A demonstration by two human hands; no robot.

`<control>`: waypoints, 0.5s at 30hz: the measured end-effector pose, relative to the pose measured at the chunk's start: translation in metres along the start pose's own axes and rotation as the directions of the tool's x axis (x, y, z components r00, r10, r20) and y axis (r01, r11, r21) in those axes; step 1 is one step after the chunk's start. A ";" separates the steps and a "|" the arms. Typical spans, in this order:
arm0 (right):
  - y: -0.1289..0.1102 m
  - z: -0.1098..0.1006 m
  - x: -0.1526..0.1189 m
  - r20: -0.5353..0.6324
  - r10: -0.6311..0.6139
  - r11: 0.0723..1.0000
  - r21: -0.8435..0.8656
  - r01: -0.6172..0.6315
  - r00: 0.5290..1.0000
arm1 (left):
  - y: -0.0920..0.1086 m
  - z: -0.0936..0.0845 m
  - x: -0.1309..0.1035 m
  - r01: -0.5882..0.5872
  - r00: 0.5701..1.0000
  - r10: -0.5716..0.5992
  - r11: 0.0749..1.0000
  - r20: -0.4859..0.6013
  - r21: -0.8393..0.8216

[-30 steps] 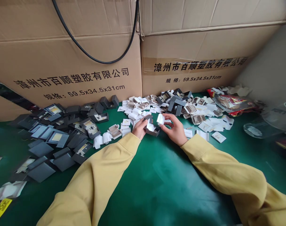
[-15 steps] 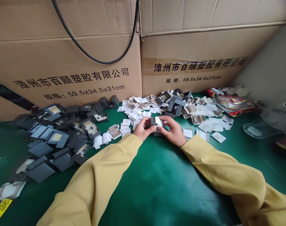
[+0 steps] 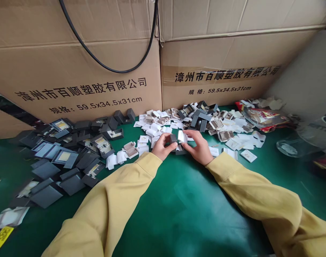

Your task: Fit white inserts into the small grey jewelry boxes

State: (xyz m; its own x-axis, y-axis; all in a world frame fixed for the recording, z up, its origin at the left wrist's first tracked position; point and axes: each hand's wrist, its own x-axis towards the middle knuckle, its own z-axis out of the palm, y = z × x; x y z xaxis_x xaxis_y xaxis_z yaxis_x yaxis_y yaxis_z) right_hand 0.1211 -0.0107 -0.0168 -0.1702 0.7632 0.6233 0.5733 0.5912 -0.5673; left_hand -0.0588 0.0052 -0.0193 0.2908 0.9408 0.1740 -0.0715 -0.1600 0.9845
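In the middle of the green table my left hand (image 3: pixel 164 146) is closed on a small dark grey box (image 3: pixel 174 138), gripped between thumb and fingers. Right beside it my right hand (image 3: pixel 197 146) pinches a small white tray-like insert (image 3: pixel 182 136) that stands upright near the box. Another dark grey piece (image 3: pixel 180 150) shows low between the hands; whether it belongs to the same box I cannot tell. White paper inserts and cards (image 3: pixel 154 129) lie just behind my hands.
Many dark grey boxes (image 3: pixel 72 182) are heaped at the left. More grey boxes (image 3: pixel 199 117) sit among white inserts behind my hands. A red plastic bag (image 3: pixel 265 117) and a clear container (image 3: pixel 291 146) are at the right. Large cartons (image 3: pixel 98 71) line the back; a black cable (image 3: pixel 109 67) hangs there.
The white insert has come away from the grey box slightly to the right, with my right hand holding it. My left hand has stayed almost still with the box.
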 end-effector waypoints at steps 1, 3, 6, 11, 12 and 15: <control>0.003 -0.002 0.002 -0.007 -0.042 0.997 -0.059 0.042 0.999 | 0.000 0.000 0.000 -0.012 1.000 0.012 1.000 -0.008 0.010; 0.009 -0.004 0.004 -0.001 -0.090 0.986 -0.138 0.089 0.996 | 0.000 -0.001 -0.002 -0.035 0.999 0.035 0.999 -0.015 0.020; 0.015 -0.004 0.005 0.042 -0.086 0.981 -0.169 0.092 0.995 | -0.001 -0.001 -0.004 -0.055 0.998 0.056 0.998 0.021 -0.020; 0.013 0.000 0.002 0.110 -0.110 0.982 -0.139 0.125 0.988 | -0.002 0.000 -0.004 -0.015 0.993 0.029 0.992 0.113 -0.123; 0.012 0.000 0.002 0.114 -0.107 0.983 -0.134 0.122 0.988 | -0.002 0.000 -0.004 -0.010 0.993 0.025 0.992 0.116 -0.129; 0.012 0.000 0.002 0.129 -0.100 0.985 -0.125 0.116 0.987 | -0.001 0.000 -0.004 -0.035 0.995 0.046 0.992 0.093 -0.121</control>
State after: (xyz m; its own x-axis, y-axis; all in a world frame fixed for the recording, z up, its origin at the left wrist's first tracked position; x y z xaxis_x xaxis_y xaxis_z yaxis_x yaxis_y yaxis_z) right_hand 0.1276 -0.0023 -0.0223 -0.3285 0.7278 0.6019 0.6457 0.6382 -0.4193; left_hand -0.0605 0.0014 -0.0206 0.3748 0.9004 0.2207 -0.1968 -0.1554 0.9680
